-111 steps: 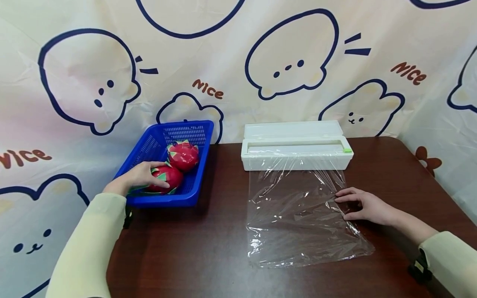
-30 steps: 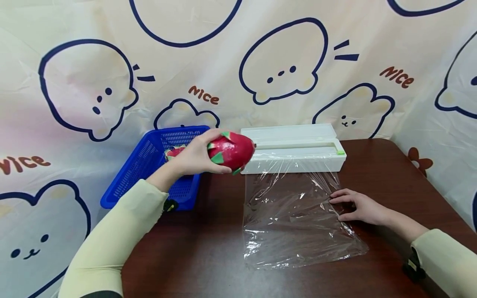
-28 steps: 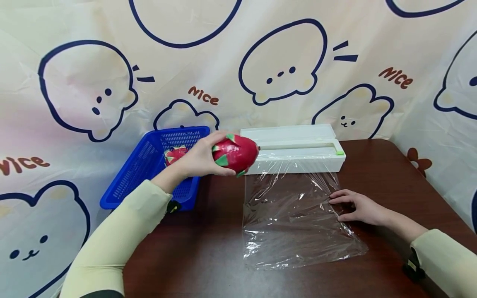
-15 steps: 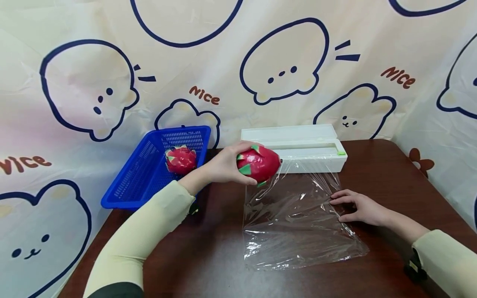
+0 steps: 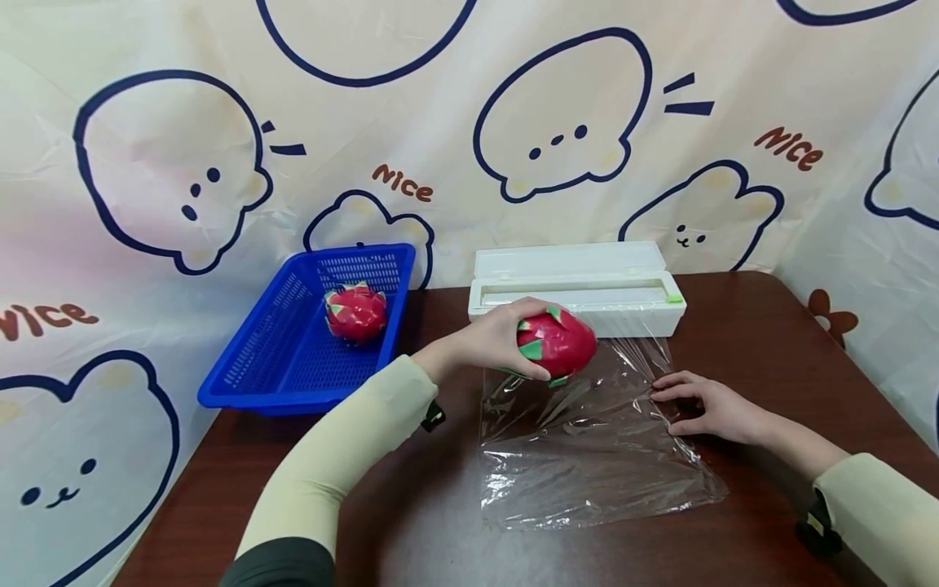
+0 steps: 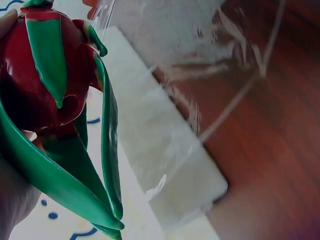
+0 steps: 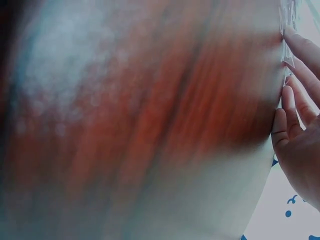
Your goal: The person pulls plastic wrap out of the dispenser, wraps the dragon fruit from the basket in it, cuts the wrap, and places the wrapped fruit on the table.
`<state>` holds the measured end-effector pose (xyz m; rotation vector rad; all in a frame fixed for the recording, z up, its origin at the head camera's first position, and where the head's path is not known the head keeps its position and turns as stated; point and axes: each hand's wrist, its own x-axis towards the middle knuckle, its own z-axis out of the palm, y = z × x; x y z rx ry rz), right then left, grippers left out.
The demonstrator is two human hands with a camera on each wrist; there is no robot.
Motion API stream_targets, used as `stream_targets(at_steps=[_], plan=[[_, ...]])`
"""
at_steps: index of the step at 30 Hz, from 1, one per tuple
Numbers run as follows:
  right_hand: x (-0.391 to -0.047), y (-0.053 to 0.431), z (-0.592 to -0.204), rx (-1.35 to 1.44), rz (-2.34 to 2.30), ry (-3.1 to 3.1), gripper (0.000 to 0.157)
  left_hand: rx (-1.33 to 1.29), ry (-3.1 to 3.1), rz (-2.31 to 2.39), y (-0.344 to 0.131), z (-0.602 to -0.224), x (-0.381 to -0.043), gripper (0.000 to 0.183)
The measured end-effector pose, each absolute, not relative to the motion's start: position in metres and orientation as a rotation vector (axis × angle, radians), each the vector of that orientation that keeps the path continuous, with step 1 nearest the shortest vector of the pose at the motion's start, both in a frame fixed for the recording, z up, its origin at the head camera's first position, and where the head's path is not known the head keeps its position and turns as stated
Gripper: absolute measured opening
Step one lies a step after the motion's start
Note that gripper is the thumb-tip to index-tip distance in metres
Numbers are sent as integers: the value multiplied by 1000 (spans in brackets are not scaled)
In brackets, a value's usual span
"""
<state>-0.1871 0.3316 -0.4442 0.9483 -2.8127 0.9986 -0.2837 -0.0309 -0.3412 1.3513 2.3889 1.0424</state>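
Note:
A red dragon fruit (image 5: 559, 346) with green leaf tips is gripped by my left hand (image 5: 499, 338), held over the upper part of a clear sheet of plastic wrap (image 5: 587, 456). Its leaves (image 6: 47, 60) fill the left side of the left wrist view. My right hand (image 5: 722, 410) rests its fingertips on the sheet's right edge, thumb apart from the fingers. That sheet runs out over the front of a white wrap dispenser box (image 5: 638, 319), whose lid (image 5: 572, 259) stands raised. Another dragon fruit (image 5: 356, 313) lies in the blue basket (image 5: 293, 399).
The brown wooden table (image 5: 411, 522) backs onto a cartoon-printed cloth (image 5: 411, 122). The basket stands at the back left, the dispenser at the back middle. A green tab (image 5: 673, 298) sits at the dispenser's right end.
My left hand has lifted one dragon fruit out of the basket and carried it right and lower, over the plastic wrap. My right hand has stayed at the sheet's edge.

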Motion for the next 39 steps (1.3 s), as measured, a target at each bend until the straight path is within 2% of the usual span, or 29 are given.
stream_targets(at_steps=[10, 21, 39], plan=[[-187, 332, -445, 913, 1002, -2841, 42, 1365, 2380, 882, 5, -362, -276, 87], [-185, 333, -443, 907, 988, -2865, 42, 1401, 2318, 851, 32, -382, -271, 84], [-188, 332, -441, 908, 964, -2863, 43, 1163, 2252, 917, 37, -395, -276, 89]])
